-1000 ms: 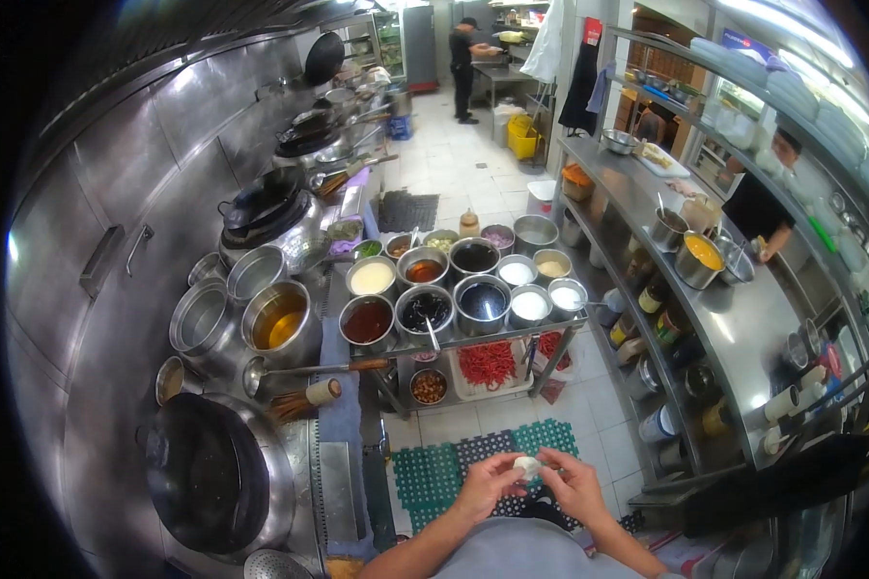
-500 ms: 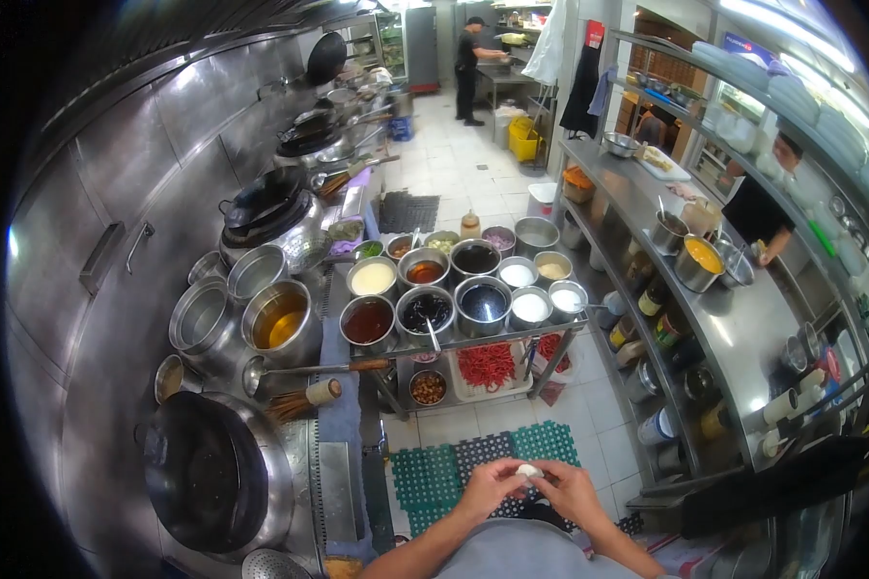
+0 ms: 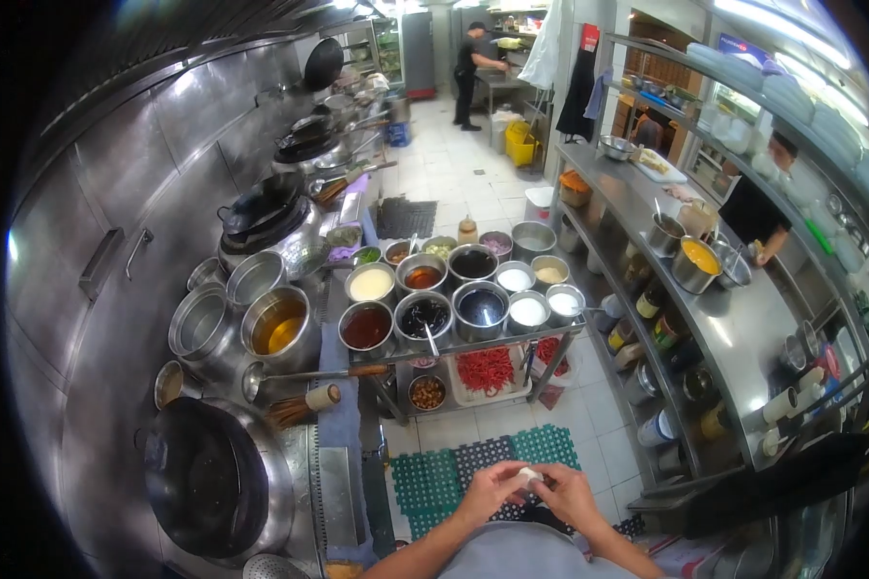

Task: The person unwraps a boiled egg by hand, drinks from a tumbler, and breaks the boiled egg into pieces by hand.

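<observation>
Close in front of my body, both hands meet at a small white, rounded thing [image 3: 530,474], its kind too small to make out. My left hand [image 3: 492,490] pinches it from the left side. From the right, my right hand [image 3: 568,494] has its fingers closed on the same thing. Part of it is hidden behind the fingertips. Below the hands lie green and dark perforated floor mats [image 3: 425,484].
Ahead stands a metal cart [image 3: 454,349] with several pots of sauces and powders; a tray of red strips [image 3: 485,374] sits underneath. A wok [image 3: 203,478], ladle [image 3: 304,372] and brush [image 3: 304,405] are left. Steel shelving [image 3: 734,372] lines the right. Two people work farther off.
Both hands stay together with the white thing between them; the fingers have shifted slightly around it. The view has moved a little.
</observation>
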The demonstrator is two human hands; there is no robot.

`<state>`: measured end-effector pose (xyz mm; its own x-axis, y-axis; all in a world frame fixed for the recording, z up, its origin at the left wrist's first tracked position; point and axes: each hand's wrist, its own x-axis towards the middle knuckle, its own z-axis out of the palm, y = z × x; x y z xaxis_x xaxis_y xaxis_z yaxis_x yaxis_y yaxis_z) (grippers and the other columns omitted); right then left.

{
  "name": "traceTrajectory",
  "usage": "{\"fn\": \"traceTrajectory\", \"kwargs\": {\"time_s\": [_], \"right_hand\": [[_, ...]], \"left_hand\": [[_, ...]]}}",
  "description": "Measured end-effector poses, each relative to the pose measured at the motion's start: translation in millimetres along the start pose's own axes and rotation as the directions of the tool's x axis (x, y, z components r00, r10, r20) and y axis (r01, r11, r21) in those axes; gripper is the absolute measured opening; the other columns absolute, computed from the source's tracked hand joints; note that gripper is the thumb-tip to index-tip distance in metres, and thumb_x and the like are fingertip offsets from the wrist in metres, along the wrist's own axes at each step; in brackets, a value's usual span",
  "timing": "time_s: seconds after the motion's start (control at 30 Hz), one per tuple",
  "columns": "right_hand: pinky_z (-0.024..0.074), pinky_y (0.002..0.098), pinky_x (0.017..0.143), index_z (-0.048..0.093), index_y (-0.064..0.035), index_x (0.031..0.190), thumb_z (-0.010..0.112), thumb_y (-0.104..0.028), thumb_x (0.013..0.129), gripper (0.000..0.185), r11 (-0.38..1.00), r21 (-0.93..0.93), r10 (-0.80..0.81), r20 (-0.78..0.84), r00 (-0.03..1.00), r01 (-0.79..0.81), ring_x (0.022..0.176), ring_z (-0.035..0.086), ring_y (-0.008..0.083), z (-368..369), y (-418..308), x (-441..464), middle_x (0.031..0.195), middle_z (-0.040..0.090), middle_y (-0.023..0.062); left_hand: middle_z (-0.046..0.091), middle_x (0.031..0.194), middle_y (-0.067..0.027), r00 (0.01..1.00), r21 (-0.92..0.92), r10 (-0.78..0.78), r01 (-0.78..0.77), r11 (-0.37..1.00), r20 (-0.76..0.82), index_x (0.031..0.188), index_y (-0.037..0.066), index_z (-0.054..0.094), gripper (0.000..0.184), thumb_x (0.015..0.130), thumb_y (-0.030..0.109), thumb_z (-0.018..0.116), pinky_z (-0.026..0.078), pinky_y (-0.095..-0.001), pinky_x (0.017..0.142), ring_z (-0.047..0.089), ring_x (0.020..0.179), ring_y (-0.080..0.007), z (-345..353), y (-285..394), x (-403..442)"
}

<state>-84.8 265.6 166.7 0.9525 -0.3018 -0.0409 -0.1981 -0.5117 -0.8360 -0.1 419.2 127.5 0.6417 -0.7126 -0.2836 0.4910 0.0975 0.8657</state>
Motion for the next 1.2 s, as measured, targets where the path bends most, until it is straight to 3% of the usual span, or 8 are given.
{"fn": "traceTrajectory", "kwargs": {"time_s": [0.23,0.43,0.53,0.73,1.03,1.2], "right_hand": [[0.0518,0.0348,0.067,0.068,-0.0088,0.108,0.069,-0.017,0.082,0.028,1.000,-0.005,-0.030,0.055,0.998,0.031,0.074,0.066,0.0257,-2,-6,-1,0.091,0.069,0.0138],[0.0519,0.0345,0.068,0.069,-0.0080,0.106,0.070,-0.019,0.081,0.027,0.996,0.043,0.078,0.069,0.995,-0.081,0.074,0.066,0.0251,1,0,-2,0.088,0.069,0.0142],[0.0521,0.0290,0.064,0.068,-0.0026,0.104,0.070,-0.011,0.080,0.026,0.999,-0.028,0.039,0.044,0.998,-0.037,0.071,0.065,0.0163,0,-2,-2,0.086,0.070,0.0114],[0.0525,0.0293,0.065,0.067,-0.0010,0.102,0.071,-0.011,0.079,0.024,1.000,-0.005,0.020,0.008,1.000,-0.020,0.072,0.066,0.0168,1,0,-2,0.086,0.070,0.0118],[0.0527,0.0292,0.066,0.068,-0.0010,0.100,0.070,-0.009,0.078,0.023,0.998,-0.005,0.055,0.020,0.998,-0.055,0.073,0.067,0.0172,1,2,-4,0.086,0.069,0.0122],[0.0522,0.0271,0.061,0.067,0.0024,0.099,0.068,-0.007,0.081,0.020,0.996,0.048,0.078,0.038,0.996,-0.080,0.068,0.066,0.0133,6,17,-4,0.084,0.069,0.0112]], "left_hand": [[0.065,0.106,-0.0114,0.999,0.066,-0.029,0.030,0.997,-0.022,0.115,-0.003,0.060,0.027,0.092,0.011,0.060,0.057,-0.0287,0.071,0.064,0.092,-0.0181,-4,-3,1],[0.065,0.105,-0.0111,0.998,0.098,-0.051,0.053,0.994,-0.023,0.114,-0.003,0.060,0.027,0.092,0.012,0.062,0.057,-0.0289,0.072,0.065,0.093,-0.0178,-5,-10,4],[0.065,0.105,-0.0113,0.999,0.096,-0.046,0.046,0.994,-0.002,0.115,-0.002,0.060,0.028,0.091,0.012,0.062,0.057,-0.0291,0.072,0.065,0.093,-0.0180,-3,-4,1],[0.065,0.105,-0.0114,0.999,0.025,-0.051,0.051,0.998,0.007,0.117,-0.002,0.059,0.032,0.090,0.014,0.064,0.057,-0.0288,0.072,0.064,0.092,-0.0172,4,3,-2],[0.066,0.101,-0.0107,0.995,0.067,-0.096,0.093,0.993,0.042,0.111,-0.003,0.062,0.026,0.091,0.012,0.063,0.056,-0.0275,0.069,0.065,0.086,-0.0154,1,-2,2],[0.066,0.100,-0.0110,0.995,0.060,-0.094,0.092,0.994,0.033,0.110,-0.004,0.062,0.025,0.090,0.012,0.064,0.057,-0.0286,0.069,0.065,0.086,-0.0165,-1,-6,3]]}}
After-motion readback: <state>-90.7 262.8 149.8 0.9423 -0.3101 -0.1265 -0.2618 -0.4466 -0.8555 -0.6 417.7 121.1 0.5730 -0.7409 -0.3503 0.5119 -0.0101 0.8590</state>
